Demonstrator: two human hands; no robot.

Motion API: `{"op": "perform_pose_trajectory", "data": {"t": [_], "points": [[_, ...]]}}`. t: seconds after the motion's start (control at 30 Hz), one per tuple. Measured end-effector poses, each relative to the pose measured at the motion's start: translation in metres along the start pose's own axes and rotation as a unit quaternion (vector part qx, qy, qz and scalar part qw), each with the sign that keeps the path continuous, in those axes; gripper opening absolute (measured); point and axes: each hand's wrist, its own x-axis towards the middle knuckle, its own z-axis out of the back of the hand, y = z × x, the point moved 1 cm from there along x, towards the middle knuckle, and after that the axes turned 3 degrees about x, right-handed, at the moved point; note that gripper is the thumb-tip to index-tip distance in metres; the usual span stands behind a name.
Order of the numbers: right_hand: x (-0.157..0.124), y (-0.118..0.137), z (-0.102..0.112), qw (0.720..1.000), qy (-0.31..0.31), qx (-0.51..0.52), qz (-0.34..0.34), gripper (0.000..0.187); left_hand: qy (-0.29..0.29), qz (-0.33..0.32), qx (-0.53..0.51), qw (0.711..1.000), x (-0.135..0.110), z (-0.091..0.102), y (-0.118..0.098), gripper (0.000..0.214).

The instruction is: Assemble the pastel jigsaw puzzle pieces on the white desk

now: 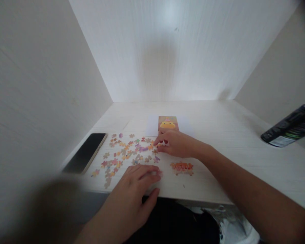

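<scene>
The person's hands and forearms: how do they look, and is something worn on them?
The left hand and the right hand are slender-fingered and bare, with no glove or ring visible. The right forearm is slim and shows no sleeve, watch or bracelet; the left forearm, only partly in view, shows none either. Finer marks are too blurred to tell.

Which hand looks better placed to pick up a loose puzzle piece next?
Probably the right hand: its fingers are already down at the loose puzzle pieces. The left hand is nearer the front of the table, pointing rightward past most pieces.
</scene>
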Motion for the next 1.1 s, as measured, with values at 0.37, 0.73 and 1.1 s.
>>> {"op": "perform_pose_trajectory", "data": {"t": [0.37, 0.73, 1.1], "points": [[0.001, 0.008, -0.01, 0.999, 0.04, -0.019, 0.032, 0.017, -0.046, 0.058, -0.031, 0.997, 0.005, 0.003, 0.008, 0.017], [0.001, 0.009, -0.008, 0.998, 0.045, 0.017, 0.04, 0.015, -0.05, 0.064, -0.056, 0.995, 0.009, 0.005, 0.006, 0.014], [-0.002, 0.005, 0.0, 0.996, 0.038, 0.079, 0.027, 0.023, -0.059, 0.056, -0.065, 0.995, 0.009, 0.005, 0.006, 0.014]]}}
